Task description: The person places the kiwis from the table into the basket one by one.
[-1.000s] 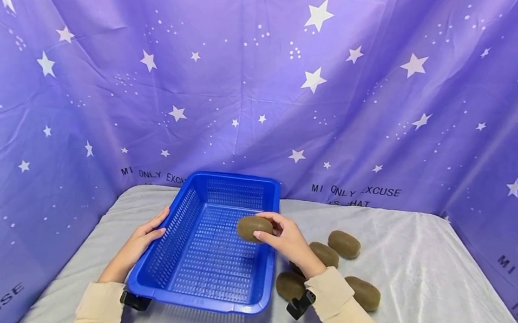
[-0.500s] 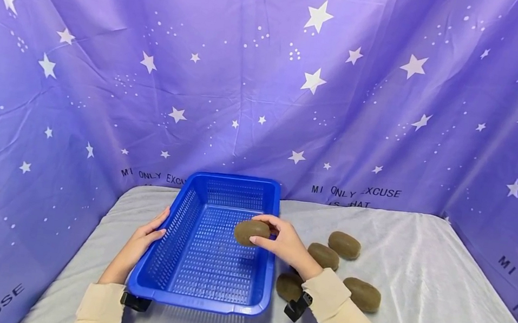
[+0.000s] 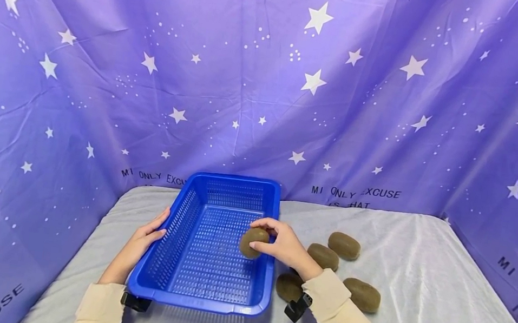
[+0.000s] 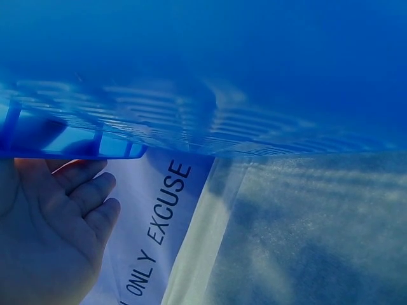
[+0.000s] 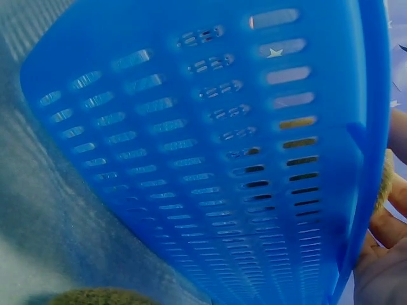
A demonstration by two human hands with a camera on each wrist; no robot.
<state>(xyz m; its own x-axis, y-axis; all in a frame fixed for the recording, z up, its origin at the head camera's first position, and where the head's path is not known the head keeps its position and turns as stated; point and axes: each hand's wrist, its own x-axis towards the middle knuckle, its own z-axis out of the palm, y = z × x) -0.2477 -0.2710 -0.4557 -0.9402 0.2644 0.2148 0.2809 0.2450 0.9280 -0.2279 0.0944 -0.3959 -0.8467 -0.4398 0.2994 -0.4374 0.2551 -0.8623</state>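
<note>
Sleeves in pale cream lead up from the near edge to both hands in the head view. The left hand (image 3: 140, 244) lies with relaxed fingers against the outer left wall of the blue plastic basket (image 3: 192, 218); the left wrist view adds what the head camera cannot see, the fingers (image 4: 95, 197) loosely bent just under the basket's rim, curled round nothing. The right hand (image 3: 284, 244) reaches over the basket's right wall and pinches a brown kiwi (image 3: 253, 241) between thumb and fingertips, holding it inside the basket just above the slotted floor. From the right wrist, the basket wall (image 5: 210, 146) fills nearly everything and hides the grip; only a sliver of kiwi shows past the rim. Right of that hand, four more kiwis (image 3: 344, 245) lie on the grey-clothed tabletop (image 3: 418, 291). Beyond, a purple star-printed curtain (image 3: 251, 73) closes the back.
</note>
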